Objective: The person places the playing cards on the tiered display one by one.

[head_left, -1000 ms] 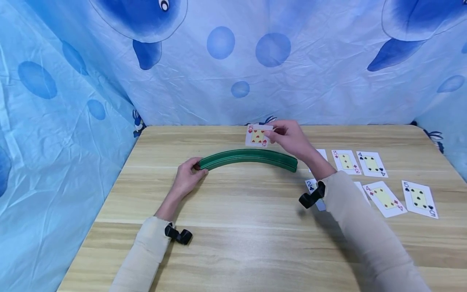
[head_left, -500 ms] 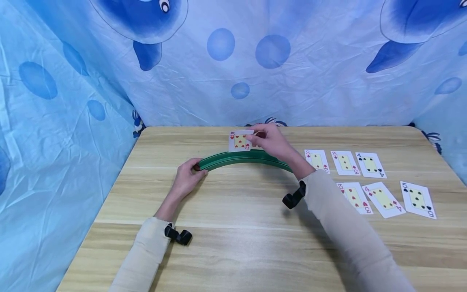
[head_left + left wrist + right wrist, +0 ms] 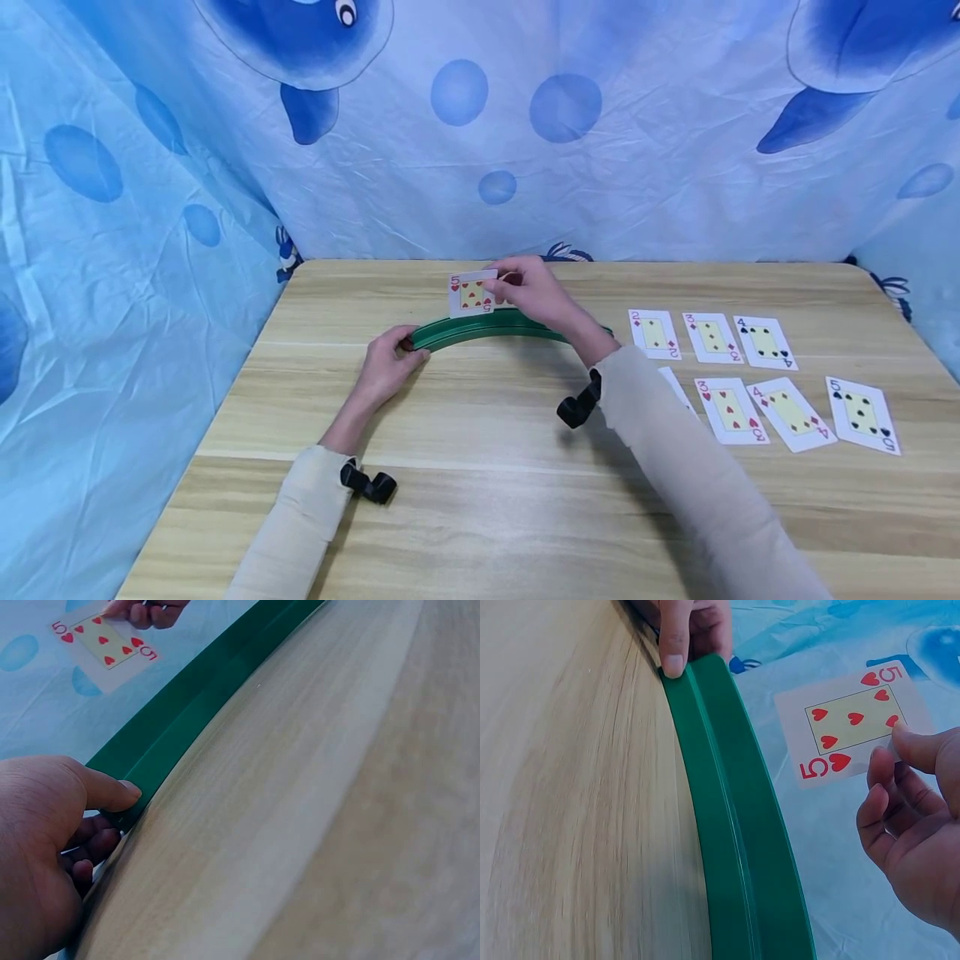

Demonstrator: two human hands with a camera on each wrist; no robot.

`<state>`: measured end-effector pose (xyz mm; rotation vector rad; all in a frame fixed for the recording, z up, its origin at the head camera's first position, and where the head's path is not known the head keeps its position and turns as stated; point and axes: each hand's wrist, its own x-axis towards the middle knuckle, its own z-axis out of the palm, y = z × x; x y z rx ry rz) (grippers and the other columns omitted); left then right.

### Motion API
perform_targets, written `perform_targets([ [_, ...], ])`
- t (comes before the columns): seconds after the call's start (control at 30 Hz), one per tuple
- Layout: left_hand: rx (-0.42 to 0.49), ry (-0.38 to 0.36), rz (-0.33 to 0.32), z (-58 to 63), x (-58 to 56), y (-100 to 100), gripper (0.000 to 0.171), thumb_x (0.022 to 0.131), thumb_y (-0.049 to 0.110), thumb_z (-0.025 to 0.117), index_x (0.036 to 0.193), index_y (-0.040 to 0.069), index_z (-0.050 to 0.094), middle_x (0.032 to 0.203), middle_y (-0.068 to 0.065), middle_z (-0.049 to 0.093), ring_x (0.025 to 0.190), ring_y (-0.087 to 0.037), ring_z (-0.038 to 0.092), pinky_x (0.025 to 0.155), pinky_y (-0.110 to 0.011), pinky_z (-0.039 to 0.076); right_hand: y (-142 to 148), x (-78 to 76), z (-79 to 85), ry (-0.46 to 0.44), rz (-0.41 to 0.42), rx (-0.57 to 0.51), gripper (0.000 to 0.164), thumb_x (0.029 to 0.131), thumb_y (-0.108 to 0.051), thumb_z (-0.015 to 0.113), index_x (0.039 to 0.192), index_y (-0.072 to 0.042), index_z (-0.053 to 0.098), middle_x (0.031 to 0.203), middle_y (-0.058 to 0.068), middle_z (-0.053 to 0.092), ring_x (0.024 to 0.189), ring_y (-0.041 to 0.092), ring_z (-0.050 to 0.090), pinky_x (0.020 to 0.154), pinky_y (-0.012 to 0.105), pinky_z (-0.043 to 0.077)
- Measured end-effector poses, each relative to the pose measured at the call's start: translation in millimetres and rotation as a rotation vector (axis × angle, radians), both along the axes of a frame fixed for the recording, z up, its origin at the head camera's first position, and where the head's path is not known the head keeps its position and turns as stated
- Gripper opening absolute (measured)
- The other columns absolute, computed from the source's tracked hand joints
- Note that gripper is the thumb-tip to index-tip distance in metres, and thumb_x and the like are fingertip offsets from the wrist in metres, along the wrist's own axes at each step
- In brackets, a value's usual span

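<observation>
A curved green card holder [image 3: 480,327] spans the middle of the table toward the back. My left hand [image 3: 385,364] grips its left end; in the left wrist view the thumb [image 3: 120,793] lies on the front face with fingers curled beneath the end. Pinched at its right edge by my right hand [image 3: 534,292] is a five of hearts playing card [image 3: 469,295]. It faces me, just above and behind the left half of the holder. In the right wrist view the card [image 3: 855,720] appears apart from the green rail [image 3: 727,795]. My right hand and forearm hide part of the holder's right side.
To the right lie two rows of face-up cards. The back row has a two of diamonds [image 3: 654,335], three of diamonds [image 3: 712,338] and four of spades [image 3: 766,342]. In front are a partly hidden card [image 3: 677,388], three of hearts [image 3: 731,411], four of diamonds [image 3: 791,414] and five of spades [image 3: 863,415].
My right hand has carried the five of hearts leftward and slightly down along the holder. Cards its arm had covered now show. My left hand keeps its grip on the left end.
</observation>
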<state>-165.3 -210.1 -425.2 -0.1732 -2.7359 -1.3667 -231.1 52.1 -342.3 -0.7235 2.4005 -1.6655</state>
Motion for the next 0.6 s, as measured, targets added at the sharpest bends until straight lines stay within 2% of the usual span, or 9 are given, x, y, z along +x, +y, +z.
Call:
perform_targets([
  [0.13,0.002,0.007,-0.004,0.6,0.5,0,0.033,0.09,0.003,0.07,0.121,-0.005,0.065,0.107,-0.022,0.065,0.097,-0.03,0.056,0.087,-0.036,0.044,-10,-1.2,0.4,0.001,0.012,0.008,0.025,0.099,-0.012,0.06,0.119,-0.001,0.07,0.107,0.025,0.069,0.081,0.034,0.061,0.076,0.042,0.052],
  [0.27,0.001,-0.002,0.0,0.1,0.3,-1,0.033,0.09,0.004,0.07,0.121,-0.005,0.065,0.107,-0.021,0.065,0.096,-0.028,0.055,0.085,-0.032,0.043,-21,-1.2,0.0,0.0,0.022,0.024,0.023,0.099,-0.013,0.061,0.117,-0.001,0.07,0.109,0.023,0.07,0.081,0.032,0.062,0.079,0.045,0.055],
  [0.43,-0.001,0.003,-0.008,0.2,-0.3,-1,0.033,0.09,0.005,0.069,0.122,-0.005,0.064,0.108,-0.021,0.064,0.096,-0.027,0.054,0.085,-0.031,0.043,-28,-0.7,-0.8,-0.017,0.039,0.032,0.024,0.099,-0.012,0.061,0.117,0.0,0.07,0.111,0.025,0.069,0.084,0.038,0.063,0.083,0.055,0.054],
  [0.6,0.008,-0.011,-0.008,0.9,0.3,0,0.034,0.091,0.006,0.069,0.123,-0.004,0.064,0.11,-0.02,0.064,0.098,-0.027,0.054,0.086,-0.034,0.042,-32,-1.5,-1.8,-0.019,0.055,0.033,0.024,0.1,-0.012,0.06,0.118,-0.001,0.07,0.11,0.026,0.069,0.084,0.036,0.064,0.079,0.049,0.054],
])
